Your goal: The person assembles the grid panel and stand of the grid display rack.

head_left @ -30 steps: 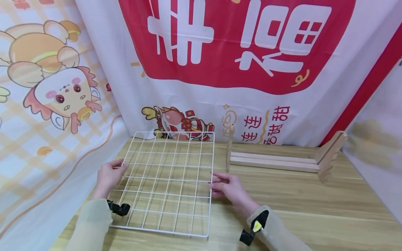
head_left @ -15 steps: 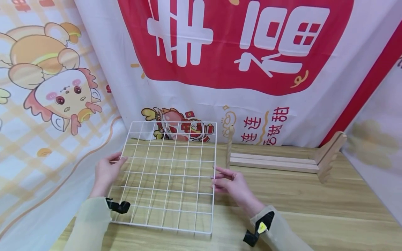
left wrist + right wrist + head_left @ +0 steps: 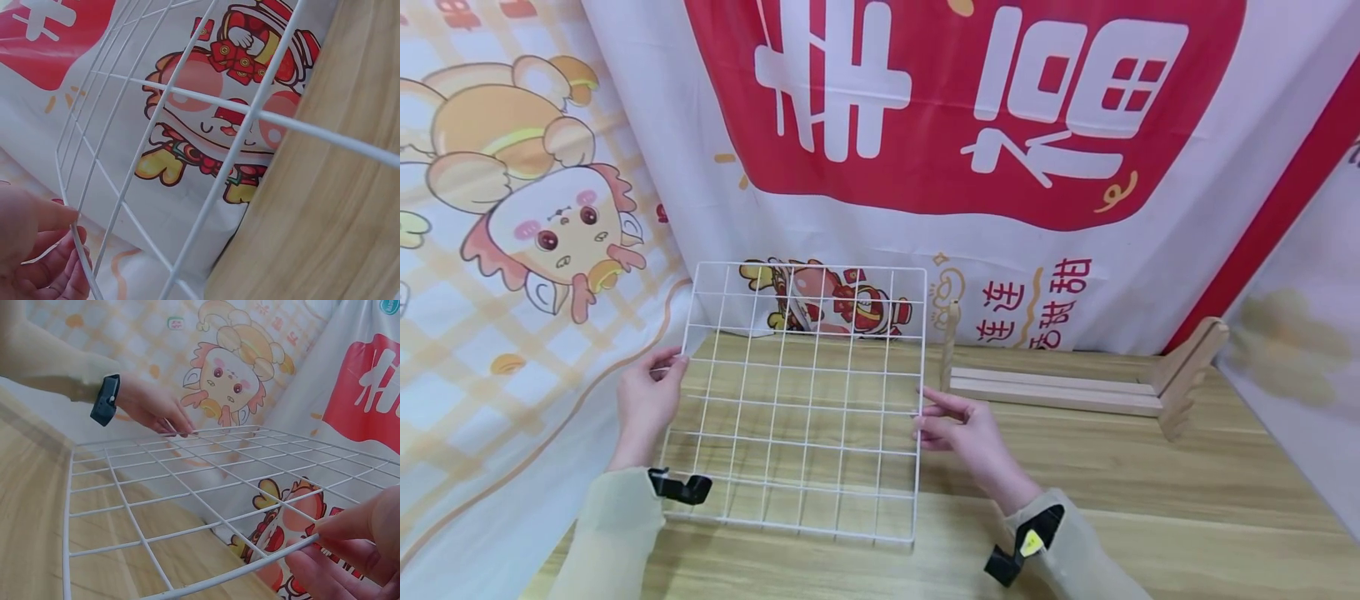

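Note:
A white wire grid panel (image 3: 810,403) is held between both hands, tilted with its far edge raised in front of the back cloth. At its left edge my left hand (image 3: 650,403) pinches the rim wire between thumb and fingers. My right hand (image 3: 961,429) grips the right rim wire the same way. In the left wrist view the fingers (image 3: 59,265) curl round the rim of the grid panel (image 3: 250,115). The right wrist view shows thumb and fingers (image 3: 350,540) pinching the near rim, with the left hand (image 3: 153,406) at the opposite side.
A wooden rack (image 3: 1052,389) with two upright end pieces stands at the back right of the wooden table (image 3: 1112,500). Printed cloth hangs behind as a back curtain (image 3: 850,221), and another patterned cloth (image 3: 542,350) lines the left side.
Both hands have raised the grid panel, its far edge rising most against the back cloth. The hands have moved slightly upward and apart in the head view. The wooden rack has stayed put.

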Demonstrator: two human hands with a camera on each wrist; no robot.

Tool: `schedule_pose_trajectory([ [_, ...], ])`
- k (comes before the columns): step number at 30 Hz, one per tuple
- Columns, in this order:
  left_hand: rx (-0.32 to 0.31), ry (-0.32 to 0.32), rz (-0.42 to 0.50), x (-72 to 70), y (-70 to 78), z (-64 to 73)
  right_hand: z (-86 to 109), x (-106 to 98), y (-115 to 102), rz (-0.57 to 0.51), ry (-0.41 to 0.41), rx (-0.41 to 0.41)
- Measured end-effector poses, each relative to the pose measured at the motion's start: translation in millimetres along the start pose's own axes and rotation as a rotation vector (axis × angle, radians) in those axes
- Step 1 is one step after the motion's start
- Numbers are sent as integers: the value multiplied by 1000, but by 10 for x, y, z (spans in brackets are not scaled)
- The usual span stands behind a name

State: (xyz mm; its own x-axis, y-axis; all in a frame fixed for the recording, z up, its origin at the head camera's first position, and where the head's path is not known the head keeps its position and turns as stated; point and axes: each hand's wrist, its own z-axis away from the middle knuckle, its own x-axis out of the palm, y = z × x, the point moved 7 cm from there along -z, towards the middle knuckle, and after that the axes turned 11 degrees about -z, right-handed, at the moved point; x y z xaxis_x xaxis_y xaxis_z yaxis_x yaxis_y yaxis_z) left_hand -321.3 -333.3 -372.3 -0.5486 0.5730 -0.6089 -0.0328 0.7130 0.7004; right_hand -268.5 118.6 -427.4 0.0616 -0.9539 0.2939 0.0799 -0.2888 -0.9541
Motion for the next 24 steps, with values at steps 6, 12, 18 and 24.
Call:
schedule_pose_trajectory([
  [6, -41, 42, 35, -52, 69, 13, 12, -18, -87, 6, 9, -44],
  [12, -64, 59, 58, -80, 98, 18, 38, -43, -175, 27, 22, -71],
  [18, -50, 99, 90, -122, 155, 30, 62, -45, -264, 37, 23, -92],
  [24, -20, 150, 168, -178, 234, 44, 69, -58, -316, 40, 18, -117],
])
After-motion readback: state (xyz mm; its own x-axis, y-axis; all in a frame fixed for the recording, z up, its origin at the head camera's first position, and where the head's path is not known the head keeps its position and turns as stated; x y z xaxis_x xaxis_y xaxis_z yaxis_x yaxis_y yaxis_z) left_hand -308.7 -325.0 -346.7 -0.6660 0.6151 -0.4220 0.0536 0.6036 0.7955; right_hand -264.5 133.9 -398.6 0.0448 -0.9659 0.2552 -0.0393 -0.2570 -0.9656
